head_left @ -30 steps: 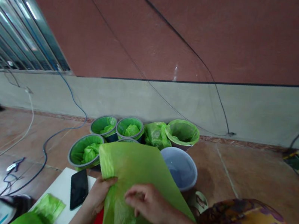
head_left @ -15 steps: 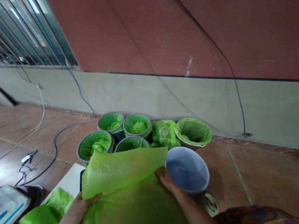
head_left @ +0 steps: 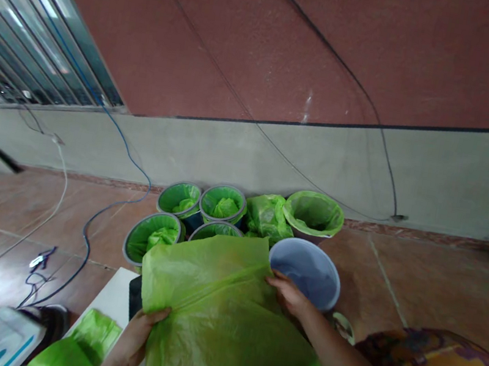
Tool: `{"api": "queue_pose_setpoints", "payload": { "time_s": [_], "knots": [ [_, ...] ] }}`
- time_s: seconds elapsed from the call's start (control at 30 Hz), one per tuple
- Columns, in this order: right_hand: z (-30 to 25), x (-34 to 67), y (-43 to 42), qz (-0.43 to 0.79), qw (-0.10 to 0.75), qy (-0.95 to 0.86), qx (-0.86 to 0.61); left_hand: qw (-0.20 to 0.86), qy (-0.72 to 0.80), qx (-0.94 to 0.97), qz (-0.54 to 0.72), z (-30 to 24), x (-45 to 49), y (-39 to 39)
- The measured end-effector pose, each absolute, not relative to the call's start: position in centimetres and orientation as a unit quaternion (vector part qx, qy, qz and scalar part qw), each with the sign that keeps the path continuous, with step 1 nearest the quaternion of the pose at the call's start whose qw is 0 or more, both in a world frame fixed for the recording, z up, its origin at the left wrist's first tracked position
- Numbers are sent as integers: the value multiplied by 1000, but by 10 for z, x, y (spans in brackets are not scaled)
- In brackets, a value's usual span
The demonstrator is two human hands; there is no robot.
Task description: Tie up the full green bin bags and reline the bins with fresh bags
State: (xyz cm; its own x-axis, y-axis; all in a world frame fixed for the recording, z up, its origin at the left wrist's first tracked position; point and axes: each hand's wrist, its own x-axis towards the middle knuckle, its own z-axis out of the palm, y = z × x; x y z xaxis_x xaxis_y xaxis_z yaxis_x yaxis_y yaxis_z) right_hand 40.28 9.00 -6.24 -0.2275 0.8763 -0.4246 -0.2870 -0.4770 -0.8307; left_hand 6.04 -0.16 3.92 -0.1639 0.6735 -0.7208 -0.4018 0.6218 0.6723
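A large green plastic bag (head_left: 224, 310) is spread out flat before me, its upper edge hanging over the nearest bins. My left hand (head_left: 140, 330) pinches its left side between thumb and fingers. On the right side, my right hand (head_left: 287, 289) grips the bag's edge, close to the pale blue unlined bin (head_left: 305, 267). Folded green bags (head_left: 77, 342) lie on a white tabletop (head_left: 109, 291) at my lower left, with a dark object (head_left: 134, 295) partly hidden behind the held bag.
By the wall stand several bins lined with green bags, among them one at the left (head_left: 153, 236) and one at the right (head_left: 314, 211). A bunched green bag (head_left: 269, 217) sits between bins. Cables (head_left: 88, 232) run across the tiled floor. A white-and-teal item (head_left: 7, 334) is at lower left.
The bag's upper part, earlier folded over in a band, now lies lower and smoother. My right hand has shifted slightly right along the edge; my left hand keeps its hold.
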Motion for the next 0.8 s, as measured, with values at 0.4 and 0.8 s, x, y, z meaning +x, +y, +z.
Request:
{"api": "queue_pose_setpoints", "payload": {
  "time_s": [0.4, 0.8],
  "knots": [
    [92, 519, 100, 628, 486, -416, -444, 487, 604, 294, 558, 108, 104, 58],
    [112, 558, 93, 176, 307, -676, -647, 192, 610, 687, 345, 139, 108, 88]
  ]
}}
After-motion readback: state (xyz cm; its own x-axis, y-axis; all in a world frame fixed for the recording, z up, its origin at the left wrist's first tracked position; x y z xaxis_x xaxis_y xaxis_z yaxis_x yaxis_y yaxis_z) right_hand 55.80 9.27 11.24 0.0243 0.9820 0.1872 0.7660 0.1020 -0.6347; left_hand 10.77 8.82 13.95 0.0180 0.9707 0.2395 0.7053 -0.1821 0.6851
